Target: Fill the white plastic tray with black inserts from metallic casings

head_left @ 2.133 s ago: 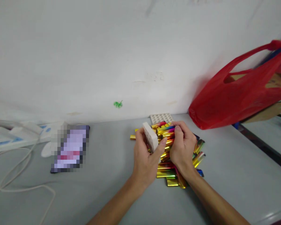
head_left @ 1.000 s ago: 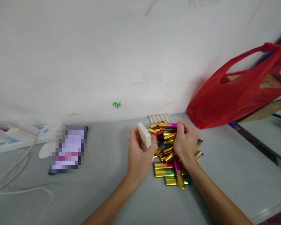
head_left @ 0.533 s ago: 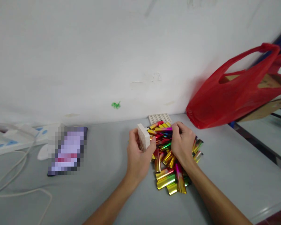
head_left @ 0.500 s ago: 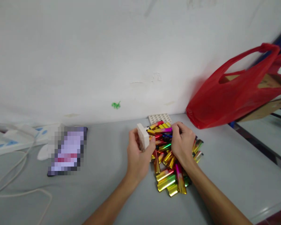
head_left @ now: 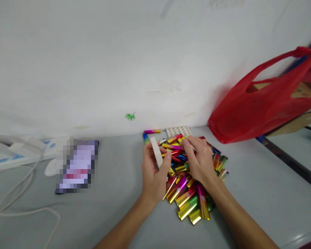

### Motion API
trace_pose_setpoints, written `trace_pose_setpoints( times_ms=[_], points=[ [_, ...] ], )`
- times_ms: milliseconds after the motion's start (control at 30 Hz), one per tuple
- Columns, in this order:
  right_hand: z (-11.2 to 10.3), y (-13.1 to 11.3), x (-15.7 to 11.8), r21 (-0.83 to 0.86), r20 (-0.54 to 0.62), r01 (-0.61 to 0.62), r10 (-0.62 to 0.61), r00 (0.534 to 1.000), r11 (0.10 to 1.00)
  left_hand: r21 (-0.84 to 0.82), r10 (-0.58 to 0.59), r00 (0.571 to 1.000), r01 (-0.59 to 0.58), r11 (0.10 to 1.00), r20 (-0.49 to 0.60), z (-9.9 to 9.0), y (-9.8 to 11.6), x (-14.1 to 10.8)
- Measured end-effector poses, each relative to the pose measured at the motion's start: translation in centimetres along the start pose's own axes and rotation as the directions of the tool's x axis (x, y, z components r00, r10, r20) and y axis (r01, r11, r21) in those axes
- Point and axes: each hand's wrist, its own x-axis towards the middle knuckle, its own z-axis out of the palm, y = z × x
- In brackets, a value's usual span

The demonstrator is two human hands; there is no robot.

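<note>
partly curled left hand [head_left: 154,178] around slab [head_left: 157,153]

Can't make out any actual writing from where I'm standing tbh. The phone screen [head_left: 79,162] is just pixel blocks, and the green squiggle [head_left: 130,116] on the wall [head_left: 98,69] doesn't read as any letter or number.

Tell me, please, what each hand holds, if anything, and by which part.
Left hand: white block, below its upper edge. Right hand: at the shiny metallic pieces; hold cannot be told.
</note>
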Motion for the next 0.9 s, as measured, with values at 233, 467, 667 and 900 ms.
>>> trace_pose_setpoints(
  times_ms=[233, 467, 667, 900],
  points=[
    [0.4, -0.7, -0.1, 0.082, 0.217, 0.155, -0.169, 0.961, 0.985, -0.002, 0.021, 1.000, -0.021, 1.000, -0.002, 0.0, -0.3, 0.0],
    [0.5, 0.2, 0.0, 0.030, 0.110, 0.081, -0.084, 0.990, 0.996, -0.032, 0.004, 1.000, -0.004, 0.999, -0.019, -0.2, -0.5, -0.1],
    [0.4, 1.2, 0.1, -0.088, 0.070, 0.060, -0.054, 0.996, 0.994, -0.094, -0.001, 0.999, -0.004, 0.996, -0.044, 0.1, -0.2, -0.3],
    [0.6, 1.7, 0.0, -0.180, 0.111, 0.069, -0.049, 0.993, 0.981, -0.180, 0.011, 0.995, -0.028, 0.983, -0.095, 0.1, -0.3, -0.5]
  ],
)
